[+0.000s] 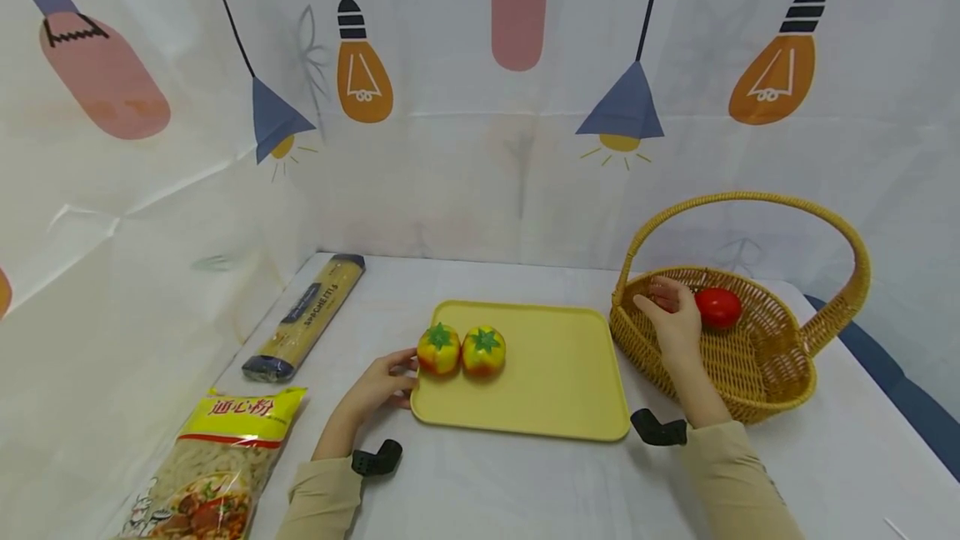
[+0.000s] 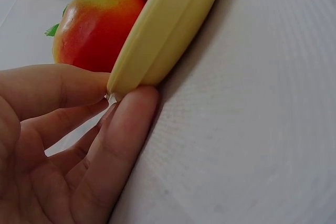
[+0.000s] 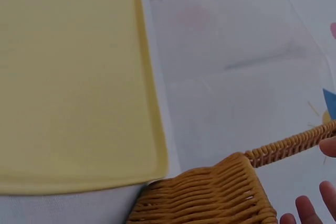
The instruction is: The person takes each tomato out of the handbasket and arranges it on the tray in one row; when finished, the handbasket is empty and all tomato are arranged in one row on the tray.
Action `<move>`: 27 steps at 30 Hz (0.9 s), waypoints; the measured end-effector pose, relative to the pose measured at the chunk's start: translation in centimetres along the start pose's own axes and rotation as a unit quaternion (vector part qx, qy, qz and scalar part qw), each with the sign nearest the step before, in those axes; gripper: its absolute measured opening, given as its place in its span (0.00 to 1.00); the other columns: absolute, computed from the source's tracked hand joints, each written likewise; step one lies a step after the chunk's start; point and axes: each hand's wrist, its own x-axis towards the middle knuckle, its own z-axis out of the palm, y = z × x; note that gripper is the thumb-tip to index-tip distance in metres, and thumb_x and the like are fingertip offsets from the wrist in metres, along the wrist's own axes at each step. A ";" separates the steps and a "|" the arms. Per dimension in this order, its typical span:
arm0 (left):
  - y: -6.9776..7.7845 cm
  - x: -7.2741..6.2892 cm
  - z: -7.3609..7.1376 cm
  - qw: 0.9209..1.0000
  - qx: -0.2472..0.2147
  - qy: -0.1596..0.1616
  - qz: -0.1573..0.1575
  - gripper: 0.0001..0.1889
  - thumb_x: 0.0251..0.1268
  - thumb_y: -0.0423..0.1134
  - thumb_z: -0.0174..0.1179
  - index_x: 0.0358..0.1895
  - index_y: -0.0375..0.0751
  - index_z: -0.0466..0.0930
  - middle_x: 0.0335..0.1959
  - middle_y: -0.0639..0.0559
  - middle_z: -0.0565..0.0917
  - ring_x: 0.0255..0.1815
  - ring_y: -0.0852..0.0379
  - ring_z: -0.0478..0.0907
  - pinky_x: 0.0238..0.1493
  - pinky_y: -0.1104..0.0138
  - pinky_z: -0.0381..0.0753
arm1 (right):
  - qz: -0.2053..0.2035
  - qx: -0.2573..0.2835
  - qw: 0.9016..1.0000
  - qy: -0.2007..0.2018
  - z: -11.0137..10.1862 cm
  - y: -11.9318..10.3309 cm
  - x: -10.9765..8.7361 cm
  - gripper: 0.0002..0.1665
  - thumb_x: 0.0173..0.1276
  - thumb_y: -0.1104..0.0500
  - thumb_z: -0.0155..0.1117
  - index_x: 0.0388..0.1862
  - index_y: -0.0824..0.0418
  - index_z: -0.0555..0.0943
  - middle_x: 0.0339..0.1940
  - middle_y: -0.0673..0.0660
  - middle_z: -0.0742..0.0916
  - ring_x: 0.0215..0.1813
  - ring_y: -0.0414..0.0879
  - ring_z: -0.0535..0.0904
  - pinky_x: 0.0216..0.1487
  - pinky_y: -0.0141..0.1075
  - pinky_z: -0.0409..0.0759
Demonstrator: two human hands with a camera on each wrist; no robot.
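Observation:
A yellow tray (image 1: 555,373) lies on the white table. At its left edge my left hand (image 1: 378,382) pinches the rim; in the left wrist view the thumb (image 2: 134,114) and a finger meet at the tray's edge (image 2: 163,35). Two yellow-red toy fruits with green leafy tops, a left one (image 1: 438,350) and a right one (image 1: 483,352), sit side by side on the tray near that hand. Over the wicker basket (image 1: 757,373) hovers my right hand (image 1: 675,323), fingers loosely bent and holding nothing. Beside it, a glossy red fruit (image 1: 718,307) lies inside the basket.
The basket's tall handle (image 1: 750,197) arches above it. Left of the tray lie a spaghetti packet (image 1: 311,315) and, nearer, a clear and yellow pasta bag (image 1: 225,465). Behind the table hangs a white cloth (image 1: 465,182) printed with lamps.

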 end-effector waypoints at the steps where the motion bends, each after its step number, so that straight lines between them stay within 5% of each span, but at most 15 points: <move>1: -0.4 0.3 -0.1 1.000 0.000 0.001 -0.003 0.32 0.57 0.28 0.56 0.66 0.28 0.59 0.54 0.36 0.69 0.31 0.55 0.74 0.30 0.64 0.83 | 0.006 -0.003 1.000 0.003 -0.1 0.0 0.1 0.30 0.63 0.61 0.61 0.63 0.63 0.66 0.56 0.58 0.72 0.51 0.43 0.66 0.46 0.29 0.67; 8: -1.4 1.1 -0.3 1.000 -0.005 -0.008 0.000 0.33 0.56 0.30 0.58 0.67 0.29 0.58 0.55 0.37 0.69 0.32 0.56 0.75 0.30 0.62 0.83 | 0.025 -0.008 1.000 0.009 -1.3 0.2 0.4 0.29 0.62 0.56 0.62 0.62 0.56 0.68 0.54 0.53 0.73 0.55 0.45 0.65 0.45 0.26 0.68; 16: -1.3 1.0 -0.2 1.000 0.003 -0.009 0.003 0.33 0.57 0.30 0.58 0.67 0.28 0.58 0.54 0.37 0.69 0.33 0.56 0.75 0.30 0.63 0.83 | 0.042 -0.025 0.999 0.002 -2.4 0.6 1.0 0.29 0.62 0.52 0.62 0.62 0.52 0.68 0.49 0.44 0.73 0.45 0.33 0.64 0.43 0.26 0.70; 27: 1.7 -1.2 0.2 1.000 -0.003 -0.012 0.006 0.31 0.57 0.27 0.56 0.65 0.24 0.58 0.52 0.34 0.69 0.33 0.56 0.75 0.32 0.63 0.83 | 0.045 -0.047 0.998 0.007 -3.2 0.5 2.0 0.34 0.63 0.49 0.60 0.66 0.55 0.64 0.51 0.46 0.70 0.59 0.47 0.62 0.49 0.36 0.69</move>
